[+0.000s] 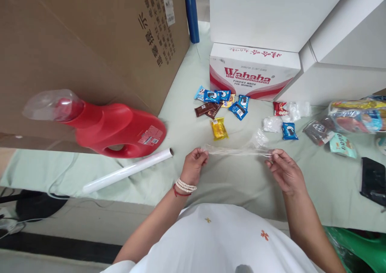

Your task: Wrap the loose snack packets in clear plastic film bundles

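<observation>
A strip of clear plastic film (238,150) is stretched between my two hands above the pale green cloth. My left hand (193,164), with a beaded bracelet at the wrist, pinches one end. At the other end, my right hand (285,170) grips the film between thumb and fingers. Just beyond the film lies a yellow snack packet (219,128). Behind it is a small heap of blue packets (212,96) and brown packets (205,109). To the right sit crumpled clear wrappers (272,124), a blue packet (290,131) and a red packet (280,108).
A large cardboard box (90,44) and a red jug (120,128) stand left, near a white roll (129,170). A Wahaha carton (253,74) is at the back. On the right are a snack bag (358,116) and a black phone-like object (373,180).
</observation>
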Demonstrator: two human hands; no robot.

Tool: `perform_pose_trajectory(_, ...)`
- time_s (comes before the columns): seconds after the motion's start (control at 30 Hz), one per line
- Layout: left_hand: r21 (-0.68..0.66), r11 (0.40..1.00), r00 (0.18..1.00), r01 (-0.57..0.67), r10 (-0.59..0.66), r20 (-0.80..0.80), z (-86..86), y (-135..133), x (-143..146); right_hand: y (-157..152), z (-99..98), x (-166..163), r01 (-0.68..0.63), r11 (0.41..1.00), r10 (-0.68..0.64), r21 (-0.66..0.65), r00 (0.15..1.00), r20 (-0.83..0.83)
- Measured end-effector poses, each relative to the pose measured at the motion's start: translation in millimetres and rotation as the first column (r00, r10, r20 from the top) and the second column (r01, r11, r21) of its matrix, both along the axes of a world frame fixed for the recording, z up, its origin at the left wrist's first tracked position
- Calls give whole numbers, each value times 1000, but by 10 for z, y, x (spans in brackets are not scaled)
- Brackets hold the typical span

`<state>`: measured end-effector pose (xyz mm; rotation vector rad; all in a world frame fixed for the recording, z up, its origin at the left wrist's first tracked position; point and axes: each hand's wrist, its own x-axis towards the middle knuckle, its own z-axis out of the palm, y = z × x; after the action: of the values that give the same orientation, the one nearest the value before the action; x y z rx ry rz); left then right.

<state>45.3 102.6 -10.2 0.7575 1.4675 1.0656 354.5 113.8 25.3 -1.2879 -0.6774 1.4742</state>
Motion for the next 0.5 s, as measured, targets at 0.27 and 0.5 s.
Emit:
perform_pose_trajectory(0.27,336,906,806,258,-10,-592,308,-226,-69,20,207,-18,-57,997,62,60,993,-97)
perform_pose_trajectory(0.5,430,775,839,463,-228,-494,414,30,517,144,508,-247,-251,964,258,86,962,-90)
